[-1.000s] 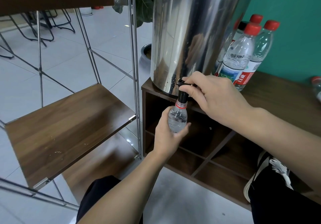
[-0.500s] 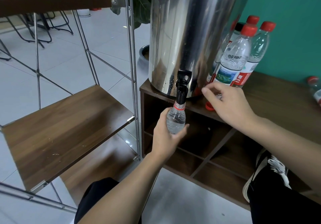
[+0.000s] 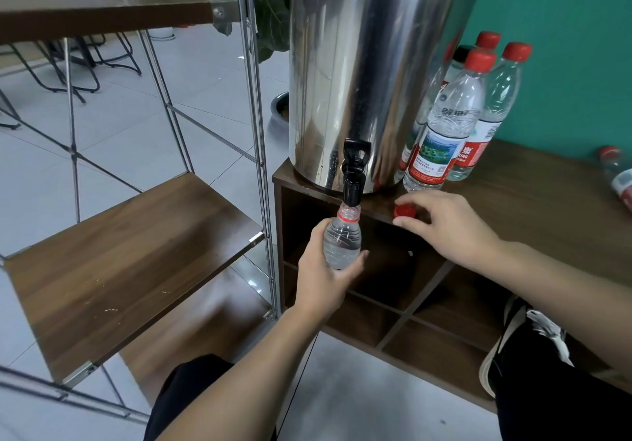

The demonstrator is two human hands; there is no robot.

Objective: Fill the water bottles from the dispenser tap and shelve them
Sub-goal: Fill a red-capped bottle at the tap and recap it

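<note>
**Bottle at the tap, cap on the counter**

Item one: the open bottle [image 3: 342, 240], clear plastic with a red neck ring and no cap. We hold it upright with its mouth right under the black tap [image 3: 354, 175], touching or nearly so. Our left hand [image 3: 323, 278] forms the grip, fingers and thumb wrapped round the bottle's lower body. We cannot tell the water level inside.

Item two: the red cap [image 3: 404, 211], lying on the counter [image 3: 547, 208] near its front edge, just right of the tap. Our right hand [image 3: 451, 227] rests over it, fingers bent, fingertips at the cap; we cannot tell whether they pinch it or only touch it.

Item three: the steel dispenser [image 3: 369, 64], standing on the counter's left end, tap at its base.

Item four: the capped bottles [image 3: 451, 122], a cluster with red caps, upright just right of the dispenser against the green wall [image 3: 564, 30]. One more bottle [image 3: 619, 177] lies at the far right edge.

Item five: the shelf rack [image 3: 130, 252], wooden boards on a metal frame, to the left of the counter.
</note>
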